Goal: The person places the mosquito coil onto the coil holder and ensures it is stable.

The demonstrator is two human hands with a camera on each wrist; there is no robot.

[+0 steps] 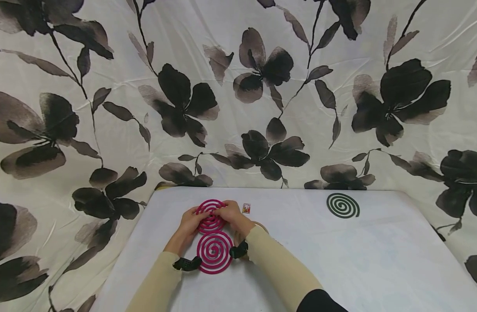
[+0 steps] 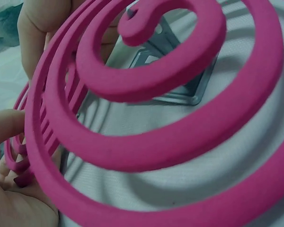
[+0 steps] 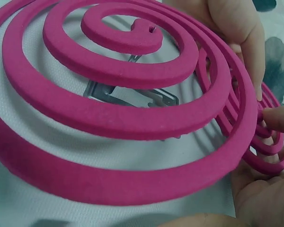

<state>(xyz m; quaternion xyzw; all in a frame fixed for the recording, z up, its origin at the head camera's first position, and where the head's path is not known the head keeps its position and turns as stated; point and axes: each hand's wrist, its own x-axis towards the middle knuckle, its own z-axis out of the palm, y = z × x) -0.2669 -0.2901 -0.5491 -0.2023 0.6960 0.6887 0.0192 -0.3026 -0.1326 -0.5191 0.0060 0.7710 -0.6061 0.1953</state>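
Note:
Out over the table, my left hand and right hand hold a pink mosquito coil between them, with the thumbs over its turns and fingers beneath. Nearer to me is a second pink mosquito coil, between my wrists. In the left wrist view its spiral stands raised above the table, over a thin metal stand. The right wrist view shows the held coil just beyond the raised one, gripped from both sides. Part of the held coil is hidden by my fingers.
A dark green mosquito coil lies flat at the back right of the white table. Just beyond my right hand lies a small red patterned packet. A brown round-edged object is partly hidden behind my right wrist. Flowered cloth hangs behind the table.

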